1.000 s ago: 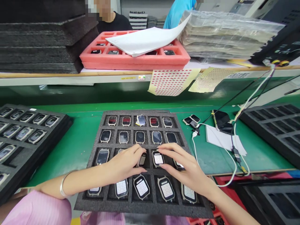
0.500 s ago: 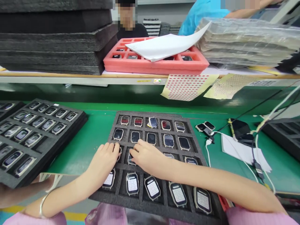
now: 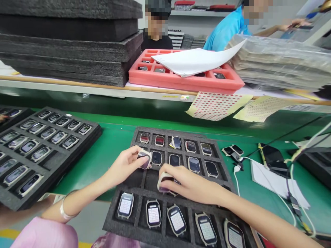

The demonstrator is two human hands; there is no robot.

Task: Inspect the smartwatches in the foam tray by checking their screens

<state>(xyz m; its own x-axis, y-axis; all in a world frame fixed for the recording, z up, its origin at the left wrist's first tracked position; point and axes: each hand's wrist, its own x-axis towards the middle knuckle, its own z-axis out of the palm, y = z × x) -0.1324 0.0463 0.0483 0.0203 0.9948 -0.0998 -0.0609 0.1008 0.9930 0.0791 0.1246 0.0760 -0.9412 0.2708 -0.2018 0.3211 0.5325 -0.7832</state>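
My left hand (image 3: 130, 162) is closed on a smartwatch (image 3: 144, 159) without a strap, raised above the black foam tray (image 3: 111, 222). In my right hand (image 3: 178, 181) is a second smartwatch (image 3: 164, 182), gripped between thumb and fingers over the tray's third row. Two slots of that row lie bare beneath my hands; my right hand and forearm cover much of the rest. Along the near row, several watches (image 3: 153, 213) show lit white screens. Those in the two far rows, such as one watch (image 3: 193, 164), have dark or reddish screens.
Another foam tray of watches (image 3: 51, 162) lies at left. Cables (image 3: 236, 168), two watches (image 3: 232, 150) and white paper (image 3: 274, 182) are at right. On the shelf above stand black foam stacks (image 3: 69, 51) and a pink foam tray (image 3: 186, 84). Two people are behind it.
Both hands have lifted a watch each out of the third row; the left has moved up and right, the right slightly right. The whole view has shifted a little.
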